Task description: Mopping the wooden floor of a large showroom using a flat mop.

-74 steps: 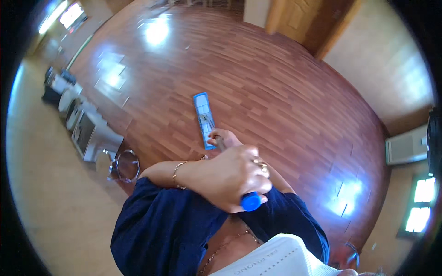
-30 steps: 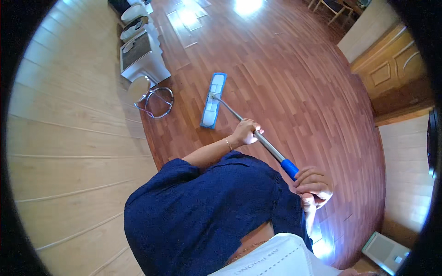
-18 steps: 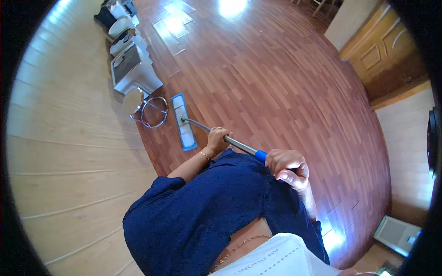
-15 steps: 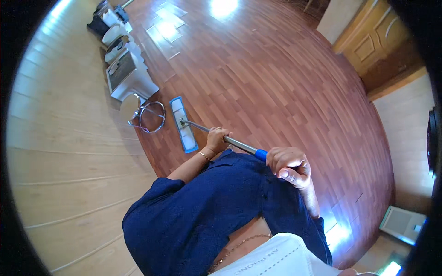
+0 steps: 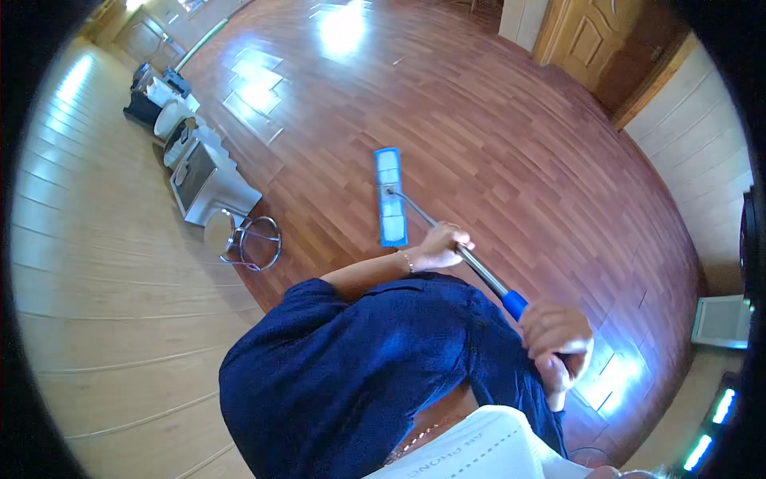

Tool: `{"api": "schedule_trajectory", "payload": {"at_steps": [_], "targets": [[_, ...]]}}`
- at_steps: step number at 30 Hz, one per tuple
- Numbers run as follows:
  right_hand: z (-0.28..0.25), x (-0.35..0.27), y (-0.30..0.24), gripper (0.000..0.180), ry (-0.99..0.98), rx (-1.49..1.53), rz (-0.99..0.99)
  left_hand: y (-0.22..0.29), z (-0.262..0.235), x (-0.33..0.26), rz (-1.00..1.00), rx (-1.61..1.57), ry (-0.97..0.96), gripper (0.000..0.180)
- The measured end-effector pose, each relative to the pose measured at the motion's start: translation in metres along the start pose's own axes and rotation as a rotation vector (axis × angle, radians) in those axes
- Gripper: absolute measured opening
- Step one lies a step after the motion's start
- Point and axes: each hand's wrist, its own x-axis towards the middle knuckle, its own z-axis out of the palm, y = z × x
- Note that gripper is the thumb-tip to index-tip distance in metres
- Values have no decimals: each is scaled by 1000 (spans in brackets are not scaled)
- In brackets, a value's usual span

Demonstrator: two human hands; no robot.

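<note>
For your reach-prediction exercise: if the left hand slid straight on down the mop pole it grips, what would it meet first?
Probably the blue flat mop head on the wooden floor; the pole beyond the left hand looks bare.

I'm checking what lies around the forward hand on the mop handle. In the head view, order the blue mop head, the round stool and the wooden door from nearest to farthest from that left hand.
From the left hand:
1. Blue mop head, just ahead on the floor, slightly left.
2. Round stool, off to the left by the wall.
3. Wooden door, far ahead to the right.

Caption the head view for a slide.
Left hand and right hand hold a flat mop on a wooden floor.
</note>
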Motion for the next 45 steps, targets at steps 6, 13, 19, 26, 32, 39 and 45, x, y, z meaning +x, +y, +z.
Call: {"api": "schedule_trajectory", "payload": {"at_steps": [6, 13, 19, 26, 32, 39, 45], "targets": [[-23, -57, -55, 19, 59, -366, -203, 49, 68, 45, 313, -282, -226, 24], [-25, -90, -106, 28, 61, -710, -231, 110, 127, 90, 483, -173, -681, 12], [-25, -112, -129, 17, -123, -734, 98, 113, 135, 74, 500, -180, -735, 12], [-8, -78, -14, 33, 571, -731, -227, 13, 151, 109, 473, -181, -571, 13], [-24, -28, 90, 33, 605, -536, -34, -99, 85, 137, 333, -87, -400, 15], [-17, 43, 222, 59, 749, -549, 97, -237, 34, 152, 47, 131, -145, 25], [-24, 129, 302, 14, 189, -391, 175, -349, -36, 138, -230, 193, 13, 31]]}}
